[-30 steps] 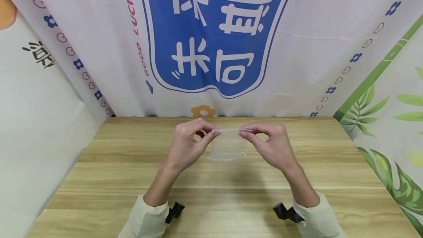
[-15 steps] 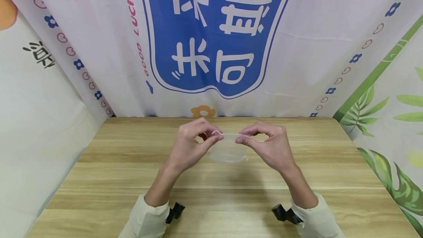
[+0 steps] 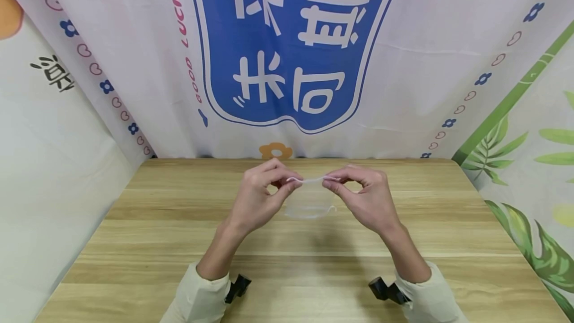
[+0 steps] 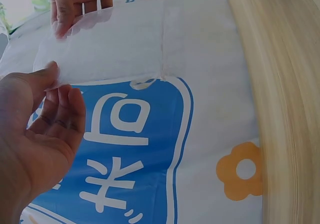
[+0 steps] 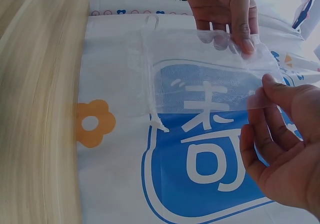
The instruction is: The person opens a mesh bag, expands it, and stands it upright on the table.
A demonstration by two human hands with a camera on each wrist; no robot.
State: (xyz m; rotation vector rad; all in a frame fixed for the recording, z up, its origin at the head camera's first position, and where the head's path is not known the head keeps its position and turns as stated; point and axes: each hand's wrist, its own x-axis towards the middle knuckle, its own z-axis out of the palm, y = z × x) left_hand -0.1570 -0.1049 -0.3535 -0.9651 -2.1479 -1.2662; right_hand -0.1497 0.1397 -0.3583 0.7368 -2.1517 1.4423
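Note:
A sheer white mesh drawstring pouch (image 3: 310,197) hangs between the two hands, above the table. With thumb and fingertips the left hand (image 3: 260,191) pinches one corner of its upper edge. Opposite it, the right hand (image 3: 367,196) pinches the other corner in the same way. The edge between them sags slightly. In the right wrist view, the pouch (image 5: 200,84) is see-through, and its gathered band with a drawstring (image 5: 152,84) lies at the end away from the fingers. A small loop of cord (image 4: 145,84) sticks out beside the pouch in the left wrist view.
Below the hands spreads a wood-grain table (image 3: 309,283). A white curtain (image 3: 148,64) with a blue printed sign (image 3: 287,64) hangs behind its far edge. Black wrist camera mounts (image 3: 237,288) sit at both light sleeves (image 3: 197,293).
The hands have drawn slightly closer together since a second ago, and the pouch's upper edge has dipped a little. Both hands keep their pinch on it.

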